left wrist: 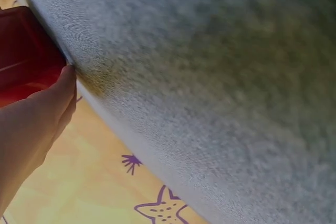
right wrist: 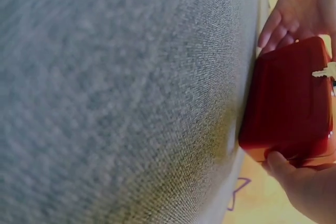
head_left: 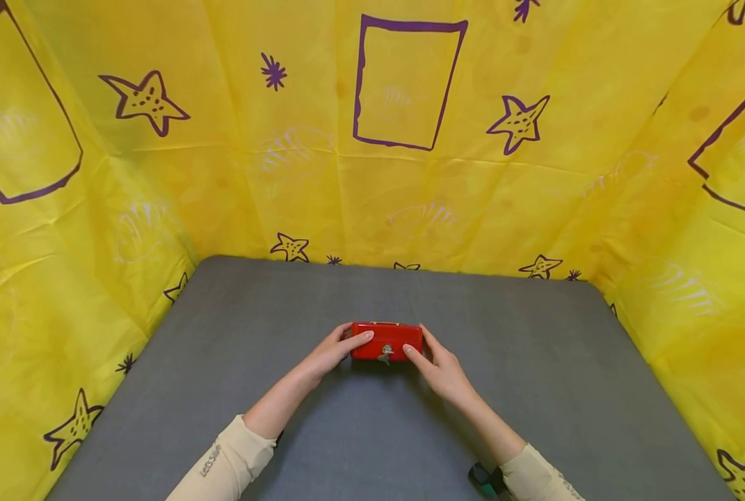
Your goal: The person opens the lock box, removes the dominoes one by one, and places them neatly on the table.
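Both hands hold a small red metal cash box (head_left: 372, 342), with its front toward me. A key (head_left: 385, 357) sits at the lock in the middle of the front, and a thin handle (head_left: 385, 323) lies along the lid. My left hand (head_left: 334, 351) grips the left end, its thumb flat on the front face. At the other end my right hand (head_left: 442, 372) has its thumb on the front and its fingers along the side. The wrist views show the broad, dark red underside, so the box appears raised off the table. The fingers behind it are partly hidden.
A grey cloth-covered table (head_left: 372, 431) spreads below the hands. Yellow fabric (head_left: 309, 188) printed with purple starfish and fish outlines hangs behind it and along both sides. Under the right sleeve a dark strap (head_left: 483, 479) shows at the wrist.
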`<state>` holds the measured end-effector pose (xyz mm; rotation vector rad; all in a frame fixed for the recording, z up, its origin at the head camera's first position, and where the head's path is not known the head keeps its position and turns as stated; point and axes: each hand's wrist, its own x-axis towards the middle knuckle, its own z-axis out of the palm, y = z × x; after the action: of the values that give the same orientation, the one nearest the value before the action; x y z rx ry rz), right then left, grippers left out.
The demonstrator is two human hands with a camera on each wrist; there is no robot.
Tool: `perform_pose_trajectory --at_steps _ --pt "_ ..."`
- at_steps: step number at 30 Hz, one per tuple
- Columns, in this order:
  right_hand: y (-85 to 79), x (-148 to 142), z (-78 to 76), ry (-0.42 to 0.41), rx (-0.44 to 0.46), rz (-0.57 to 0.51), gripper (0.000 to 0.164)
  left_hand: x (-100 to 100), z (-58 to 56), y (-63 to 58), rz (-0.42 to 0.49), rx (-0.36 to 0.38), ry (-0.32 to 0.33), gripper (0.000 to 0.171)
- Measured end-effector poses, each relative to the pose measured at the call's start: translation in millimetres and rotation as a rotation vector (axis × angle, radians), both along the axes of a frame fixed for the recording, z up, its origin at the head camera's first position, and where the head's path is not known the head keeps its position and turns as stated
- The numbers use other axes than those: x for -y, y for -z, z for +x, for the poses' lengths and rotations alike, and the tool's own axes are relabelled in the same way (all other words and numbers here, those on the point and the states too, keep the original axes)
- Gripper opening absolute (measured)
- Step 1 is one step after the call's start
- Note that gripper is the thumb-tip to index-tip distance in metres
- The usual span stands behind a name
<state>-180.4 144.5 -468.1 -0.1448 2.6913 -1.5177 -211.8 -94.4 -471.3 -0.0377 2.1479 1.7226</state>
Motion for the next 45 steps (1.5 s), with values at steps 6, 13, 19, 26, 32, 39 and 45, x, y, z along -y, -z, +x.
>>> perform_pose_trajectory --at_steps 6,13,19,26,32,39,45 --pt "1.7 -2.8 -0.4 -0.026 -0.002 -0.026 0.068 3.2 0.0 0.1 0.008 0.007 0.027 0.084" --pt "2.2 -5.5 1.0 -0.061 -0.006 -0.045 0.067 4.6 0.6 -1.2 0.003 0.023 0.037 0.083" --pt "4.2 -7.2 2.7 -0.071 0.012 -0.062 0.067 5.9 1.4 -1.3 0.010 0.001 0.046 0.080" --pt "5.7 -8.5 5.7 -0.087 0.031 -0.072 0.067 9.2 1.4 -0.7 0.018 0.033 0.058 0.082" --pt "6.8 -9.3 10.1 -0.093 0.056 -0.110 0.068 12.6 -0.6 1.9 0.012 0.029 0.092 0.085" --pt "-1.0 -6.3 18.6 -0.075 0.078 -0.129 0.067 14.8 0.7 2.1 0.013 -0.011 0.148 0.085" --pt "7.5 -12.1 19.2 -0.123 0.094 -0.151 0.073 17.9 2.9 1.8 -0.039 -0.024 0.207 0.089"
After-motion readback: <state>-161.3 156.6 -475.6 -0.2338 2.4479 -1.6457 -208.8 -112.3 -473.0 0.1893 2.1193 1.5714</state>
